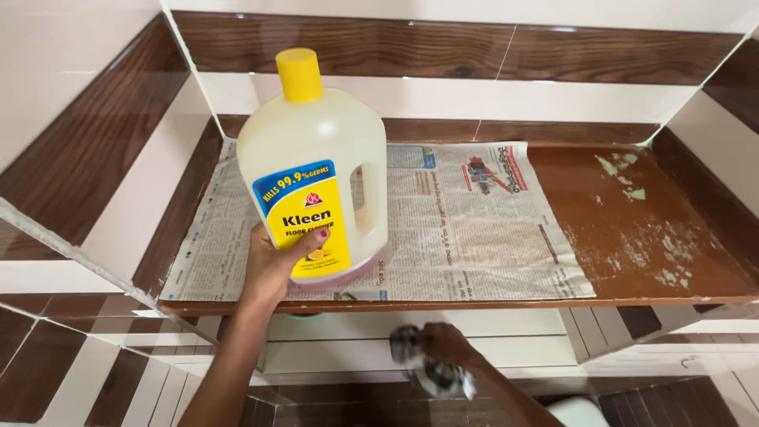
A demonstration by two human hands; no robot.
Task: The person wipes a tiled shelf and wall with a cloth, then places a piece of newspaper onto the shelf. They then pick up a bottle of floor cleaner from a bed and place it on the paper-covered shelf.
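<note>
The right hand (447, 345), below the front edge of the shelf (656, 229), is blurred; it is closed around a crumpled patterned cloth (435, 372), whose pattern cannot be made out. Both forearms are cut off by the bottom of the view. Under the shelf edge, just beneath the left hand, a small green patch peeks out, too little of it showing to tell what it is.

One jug (316, 170) stands on the shelf, toward its left end, a translucent pale plastic one with a side handle, a yellow cap and a blue and yellow label. It looks nearly empty: only a thin pinkish layer shows at its base. The left hand (273, 265) grips the jug's lower front, with the thumb across the label.

One newspaper sheet (466, 229) lies flat under the jug and covers the left and middle of the shelf. The right part of the shelf is bare brown board with scattered pale green flecks of paint. Brown and white tiles wall in the shelf on three sides.
</note>
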